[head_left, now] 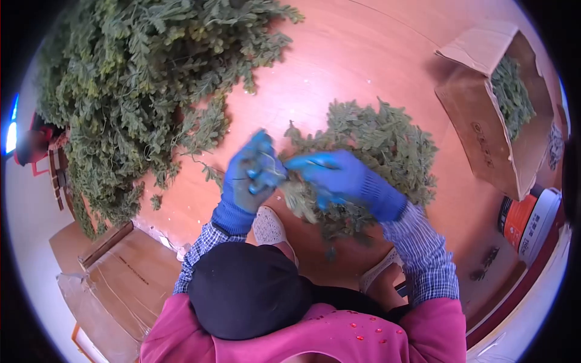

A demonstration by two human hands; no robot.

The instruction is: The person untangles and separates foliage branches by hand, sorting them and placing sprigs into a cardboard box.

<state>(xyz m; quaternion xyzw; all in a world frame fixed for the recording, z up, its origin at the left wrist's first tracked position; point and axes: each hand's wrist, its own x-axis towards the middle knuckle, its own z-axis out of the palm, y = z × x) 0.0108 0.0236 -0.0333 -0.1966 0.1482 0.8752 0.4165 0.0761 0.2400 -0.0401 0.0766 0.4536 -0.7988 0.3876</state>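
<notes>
Both hands wear blue gloves and meet in front of me above the floor. The fingers of my left hand [254,172] are curled closed, with a thin pale strand at their tips; what lies inside them is hidden. Close beside it, my right hand [342,178] is closed at the fingertips around a green sprig [296,198], whose pale leafy end hangs below. Motion blurs both hands a little. Under and behind my right hand lies a small heap of green artificial-looking foliage [387,142] on the floor.
A large pile of foliage [139,78] covers the floor at the upper left. An open cardboard box [478,127] with greenery inside stands at the right, near an orange and white bucket [526,224]. Flattened cardboard [127,275] lies at the lower left.
</notes>
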